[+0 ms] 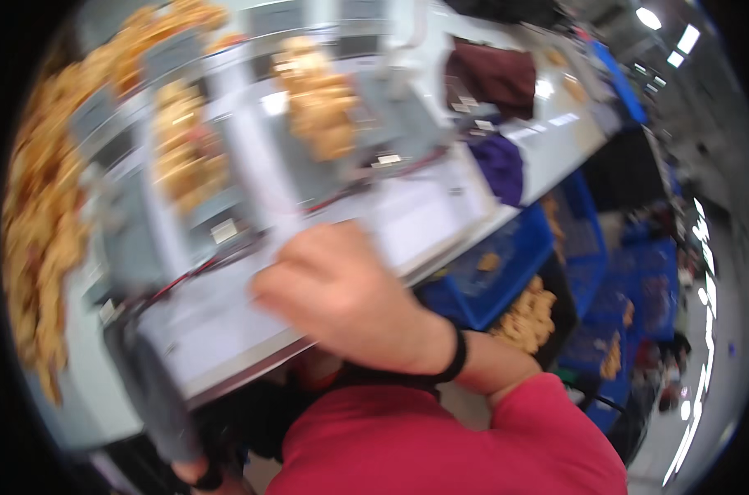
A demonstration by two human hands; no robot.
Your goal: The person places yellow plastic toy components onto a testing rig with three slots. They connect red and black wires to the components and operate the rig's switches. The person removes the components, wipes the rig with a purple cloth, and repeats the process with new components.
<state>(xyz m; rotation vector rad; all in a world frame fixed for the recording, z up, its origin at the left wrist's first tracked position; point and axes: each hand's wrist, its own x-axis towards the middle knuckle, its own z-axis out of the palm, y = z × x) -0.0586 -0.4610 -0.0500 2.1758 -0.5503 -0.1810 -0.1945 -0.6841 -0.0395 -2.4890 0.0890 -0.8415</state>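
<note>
My right hand (pixel 341 301) is bare, with a black band at the wrist and a pink-red sleeve behind it. Its fingers are curled in over the white front ledge (pixel 424 216); whatever they hold, if anything, is hidden. At the lower left, my left hand (pixel 156 396) appears to wear a grey glove and reaches toward the ledge's left end. Motion blur smears its fingers. Beyond the right hand, a lumpy heap of tan pieces (pixel 317 99) lies on a grey tray (pixel 308 183). Another tan heap (pixel 185 148) sits on the neighbouring tray to the left.
A long tan pile (pixel 40 231) runs along the table's left and far side. Dark maroon cloth (pixel 494 76) and purple cloth (pixel 498 167) lie at the right. Below the table edge stand blue crates (pixel 490 295) and more tan pieces (pixel 529 318).
</note>
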